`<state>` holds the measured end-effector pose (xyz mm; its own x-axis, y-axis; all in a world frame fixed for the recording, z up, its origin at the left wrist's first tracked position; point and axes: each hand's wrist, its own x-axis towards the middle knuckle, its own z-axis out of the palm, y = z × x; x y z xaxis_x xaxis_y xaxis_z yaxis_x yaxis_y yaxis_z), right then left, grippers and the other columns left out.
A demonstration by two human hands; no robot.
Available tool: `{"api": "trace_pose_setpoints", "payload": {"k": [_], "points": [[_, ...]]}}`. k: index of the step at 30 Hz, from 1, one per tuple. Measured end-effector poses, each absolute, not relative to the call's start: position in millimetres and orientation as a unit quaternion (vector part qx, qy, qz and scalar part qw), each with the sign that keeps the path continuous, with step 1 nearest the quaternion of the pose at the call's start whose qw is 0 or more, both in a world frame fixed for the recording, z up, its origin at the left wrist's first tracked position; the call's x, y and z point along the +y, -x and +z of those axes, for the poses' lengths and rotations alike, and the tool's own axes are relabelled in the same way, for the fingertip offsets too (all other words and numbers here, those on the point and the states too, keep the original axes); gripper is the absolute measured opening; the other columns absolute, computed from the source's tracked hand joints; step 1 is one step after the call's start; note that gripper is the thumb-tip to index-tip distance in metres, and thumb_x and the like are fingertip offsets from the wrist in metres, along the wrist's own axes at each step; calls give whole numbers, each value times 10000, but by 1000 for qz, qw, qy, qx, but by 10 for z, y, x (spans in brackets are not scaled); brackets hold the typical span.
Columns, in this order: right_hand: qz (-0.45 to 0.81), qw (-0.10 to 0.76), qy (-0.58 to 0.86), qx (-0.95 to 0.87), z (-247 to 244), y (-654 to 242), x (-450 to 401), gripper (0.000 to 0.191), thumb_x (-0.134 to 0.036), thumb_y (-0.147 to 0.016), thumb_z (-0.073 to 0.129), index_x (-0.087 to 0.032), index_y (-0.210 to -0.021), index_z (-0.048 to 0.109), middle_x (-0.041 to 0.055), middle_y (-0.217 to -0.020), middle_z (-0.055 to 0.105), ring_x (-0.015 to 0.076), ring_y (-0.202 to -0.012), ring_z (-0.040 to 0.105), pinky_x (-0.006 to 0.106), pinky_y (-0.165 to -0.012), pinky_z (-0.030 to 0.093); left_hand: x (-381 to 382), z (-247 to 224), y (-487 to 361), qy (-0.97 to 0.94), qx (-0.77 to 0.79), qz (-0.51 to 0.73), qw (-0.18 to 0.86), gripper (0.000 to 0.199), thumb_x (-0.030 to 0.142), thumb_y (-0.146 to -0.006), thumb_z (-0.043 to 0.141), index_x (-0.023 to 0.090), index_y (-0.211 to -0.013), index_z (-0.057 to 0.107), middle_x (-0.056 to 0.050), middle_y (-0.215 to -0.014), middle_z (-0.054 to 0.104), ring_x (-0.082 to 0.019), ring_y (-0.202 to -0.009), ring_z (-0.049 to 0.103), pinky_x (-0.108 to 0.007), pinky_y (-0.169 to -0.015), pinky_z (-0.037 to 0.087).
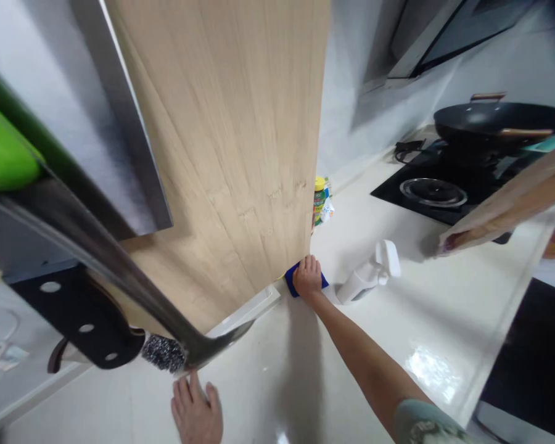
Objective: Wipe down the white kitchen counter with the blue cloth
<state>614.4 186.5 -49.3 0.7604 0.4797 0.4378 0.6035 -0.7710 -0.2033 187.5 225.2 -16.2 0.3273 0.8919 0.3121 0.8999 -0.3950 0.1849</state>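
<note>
My right hand (308, 277) is closed on a flat blue cloth (324, 282), pressing it against the white countertop (351, 364) at the foot of the wooden board (240, 154). A bit of yellow shows at the cloth's far left edge. To the right of that hand stands a white spray bottle (363, 274). My left hand (198, 408) is on the counter at the bottom, fingers stretched and empty. Its fingertips appear just below the curved end of a metal utensil (203, 348), which hangs close to the camera; whether they touch is unclear. A dark steel-wool scrubber (164, 353) shows beside the utensil.
A knife with a black riveted handle (74, 314) hangs close on the left, near a green object (7, 148). A white tray (254, 308) lies under the board. Farther right are a yellow-capped container (319, 194), a cooktop (432, 192) and a black wok (499, 117).
</note>
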Motion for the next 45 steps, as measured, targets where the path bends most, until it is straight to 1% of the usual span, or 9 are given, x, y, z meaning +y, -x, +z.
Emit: {"api": "trace_pose_setpoints", "payload": {"k": [9, 14, 17, 23, 25, 28, 31, 36, 45], "points": [[-184, 176, 922, -293, -477, -5673, 1567, 632, -220, -884, 356, 58, -1451, 351, 303, -1465, 431, 397, -1407, 357, 613, -1133, 277, 2263, -154, -1877, 811, -551, -194, 21, 573, 398, -964, 287, 94, -1402, 495, -219, -1527, 403, -348, -1463, 289, -538, -1167, 294], [-189, 170, 911, -324, -402, -5050, 1186, 559, -227, -924, 341, 31, -1411, 436, 249, -1485, 438, 336, -1419, 363, 501, -1175, 280, 2288, -203, -1861, 811, -548, -203, 28, 577, 390, -957, 284, 75, -1379, 518, -236, -1503, 423, -370, -1441, 320, -550, -1153, 307], [-189, 167, 900, -355, -420, -4627, 929, 544, -232, -926, 372, 3, -1410, 453, 219, -1496, 440, 317, -1433, 346, 472, -1189, 281, 2278, -213, -1858, 810, -544, -217, 34, 568, 374, -948, 306, 70, -1379, 517, -245, -1496, 428, -365, -1446, 315, -547, -1152, 304], [-195, 162, 857, -449, -496, -3888, 387, 738, -133, -879, 410, -80, -1563, 139, 154, -1583, 313, 289, -1476, 268, 480, -1204, 282, 2233, -219, -1835, 807, -541, -236, 26, 550, 339, -932, 374, 83, -1403, 499, -236, -1515, 418, -351, -1466, 283, -545, -1166, 281], [-200, 158, 837, -483, -420, -3767, 204, 773, -101, -859, 410, -101, -1569, 105, 133, -1595, 292, 283, -1481, 256, 480, -1207, 277, 2226, -222, -1827, 806, -542, -236, 20, 551, 338, -937, 371, 80, -1407, 496, -240, -1521, 411, -356, -1469, 275, -551, -1165, 282], [-178, 142, 766, -601, -230, -3722, -35, 745, -124, -871, 422, -159, -1567, 159, 76, -1604, 283, 247, -1485, 250, 466, -1233, 224, 2211, -208, -1828, 807, -543, -233, 13, 553, 341, -945, 360, 79, -1415, 491, -248, -1521, 407, -362, -1470, 271, -565, -1162, 285], [-129, 133, 698, -691, -89, -3771, -143, 711, -244, -906, 471, -185, -1560, 198, 57, -1605, 282, 226, -1479, 261, 449, -1247, 183, 2194, -181, -1839, 806, -544, -233, 8, 553, 329, -937, 386, 81, -1421, 485, -248, -1524, 405, -363, -1472, 270, -572, -1166, 275], [-102, 104, 735, -662, -110, -3944, 40, 684, -301, -934, 452, -180, -1559, 203, 68, -1614, 252, 247, -1486, 239, 480, -1243, 142, 2188, -171, -1849, 808, -543, -227, 2, 544, 324, -946, 378, 71, -1415, 491, -253, -1529, 394, -366, -1482, 245, -569, -1175, 266], [-80, 92, 796, -592, -211, -4510, 689, 582, -298, -942, 393, -199, -1514, 354, 72, -1610, 278, 261, -1487, 232, 530, -1225, 116, 2191, -217, -1855, 804, -549, -229, -3, 537, 316, -953, 365, 82, -1422, 483, -228, -1551, 370, -348, -1496, 214, -555, -1196, 233]]}}
